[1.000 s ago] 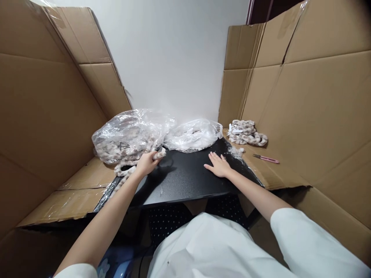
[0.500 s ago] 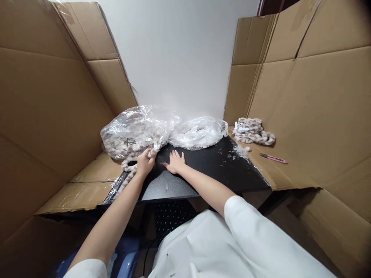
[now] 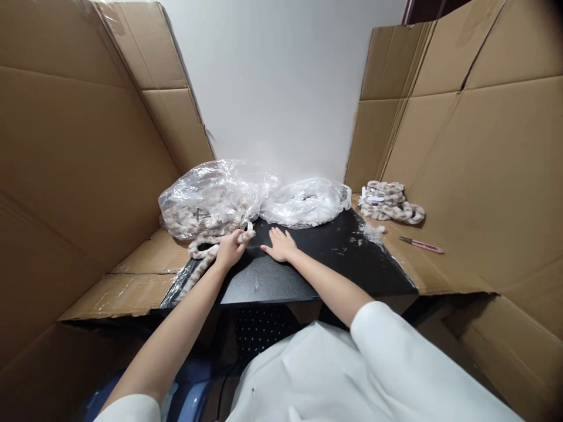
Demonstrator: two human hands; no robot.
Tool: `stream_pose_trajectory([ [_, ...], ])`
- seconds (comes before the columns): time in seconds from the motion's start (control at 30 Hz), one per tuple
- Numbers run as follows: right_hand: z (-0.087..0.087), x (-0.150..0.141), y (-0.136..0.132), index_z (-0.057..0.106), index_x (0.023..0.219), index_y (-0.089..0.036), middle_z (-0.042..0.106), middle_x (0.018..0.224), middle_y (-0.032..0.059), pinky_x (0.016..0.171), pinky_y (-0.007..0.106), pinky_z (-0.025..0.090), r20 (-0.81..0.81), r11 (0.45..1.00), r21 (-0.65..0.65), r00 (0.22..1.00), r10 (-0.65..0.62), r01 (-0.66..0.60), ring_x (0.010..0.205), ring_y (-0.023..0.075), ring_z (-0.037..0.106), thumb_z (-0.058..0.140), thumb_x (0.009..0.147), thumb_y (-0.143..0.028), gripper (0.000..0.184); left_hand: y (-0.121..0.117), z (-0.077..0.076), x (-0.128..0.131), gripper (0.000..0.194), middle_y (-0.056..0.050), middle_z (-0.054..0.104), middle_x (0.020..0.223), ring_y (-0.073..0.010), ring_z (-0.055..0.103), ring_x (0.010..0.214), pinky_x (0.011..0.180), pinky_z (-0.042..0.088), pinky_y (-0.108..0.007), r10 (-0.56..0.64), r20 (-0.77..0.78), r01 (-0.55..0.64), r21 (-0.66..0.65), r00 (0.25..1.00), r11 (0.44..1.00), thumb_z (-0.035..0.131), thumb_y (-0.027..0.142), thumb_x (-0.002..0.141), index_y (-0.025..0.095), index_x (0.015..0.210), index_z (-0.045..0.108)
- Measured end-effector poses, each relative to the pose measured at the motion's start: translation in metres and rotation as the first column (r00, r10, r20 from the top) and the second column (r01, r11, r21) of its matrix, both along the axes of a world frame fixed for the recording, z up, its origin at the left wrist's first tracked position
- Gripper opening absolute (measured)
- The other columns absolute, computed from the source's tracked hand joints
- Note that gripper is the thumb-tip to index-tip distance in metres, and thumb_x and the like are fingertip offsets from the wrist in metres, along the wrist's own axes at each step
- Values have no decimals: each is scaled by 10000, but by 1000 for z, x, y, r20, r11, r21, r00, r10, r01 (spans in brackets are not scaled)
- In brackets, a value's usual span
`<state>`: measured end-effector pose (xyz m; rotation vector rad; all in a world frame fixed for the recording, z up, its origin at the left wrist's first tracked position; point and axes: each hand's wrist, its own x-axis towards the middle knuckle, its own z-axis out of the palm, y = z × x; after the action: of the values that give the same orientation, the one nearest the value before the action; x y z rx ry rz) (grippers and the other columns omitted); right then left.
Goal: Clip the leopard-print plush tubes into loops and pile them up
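My left hand [image 3: 230, 249] is closed around one end of a fluffy brown-and-white plush strip [image 3: 200, 274]. A white loop [image 3: 248, 226] sticks up at that held end. The rest of the strip curls to the left and trails toward the table's front edge. Palm down with spread fingers, my right hand [image 3: 281, 245] lies on the black tabletop [image 3: 316, 264] and holds nothing. Just behind my left hand is a clear plastic bag [image 3: 215, 179] full of similar fluffy pieces. A second, flatter plastic bag [image 3: 308, 205] sits behind my right hand.
On cardboard at the right rest a stack of fluffy strips [image 3: 387, 202] with white tags and pink-handled thread snips [image 3: 421, 245]. Loose fluff [image 3: 373, 231] lies near the table's right edge. Cardboard walls [image 3: 497, 176] rise on both sides, with a pale wall [image 3: 281, 88] behind.
My left hand has moved slightly right with the strip's end, drawing it clear of the bag's front. The right hand stays flat on the table; the whole view has shifted a little.
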<state>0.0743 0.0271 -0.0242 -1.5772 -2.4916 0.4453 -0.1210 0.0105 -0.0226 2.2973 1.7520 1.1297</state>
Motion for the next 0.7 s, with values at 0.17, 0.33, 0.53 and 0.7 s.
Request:
stream_pose_trajectory([
  [0.17,-2,109,-28,175,1539,-77,100,1621,109,1207,444,41,69,998,11,995,-68,68,1508,219,60,265,925,-600,812,-2,0,10,244,-57,702,765,-217,648,720,641,408,-253,-25,-247,-1,-104,969,995,517,312,798,202,960,663],
  [0.33,7,146,-29,188,1533,-54,118,1613,137,1203,472,12,134,979,65,970,-202,195,1508,241,56,289,932,-558,792,0,2,11,281,-76,695,773,-226,649,727,657,419,-262,115,-139,-116,-2,984,993,467,302,815,169,999,633],
  [0.53,13,17,-1,212,1517,-15,131,1608,156,1211,461,52,27,988,100,993,114,-116,1506,239,75,337,930,-542,800,-1,2,3,272,-55,650,715,-195,605,663,647,425,-262,113,45,-116,65,993,991,422,366,846,158,896,590],
  [0.7,14,-57,39,208,1511,2,116,1608,158,1212,474,79,-18,995,0,995,98,-98,1505,245,76,363,941,-463,752,-2,0,1,244,-40,640,688,-191,605,634,616,417,-258,65,-22,-64,38,998,997,428,369,852,179,891,576],
])
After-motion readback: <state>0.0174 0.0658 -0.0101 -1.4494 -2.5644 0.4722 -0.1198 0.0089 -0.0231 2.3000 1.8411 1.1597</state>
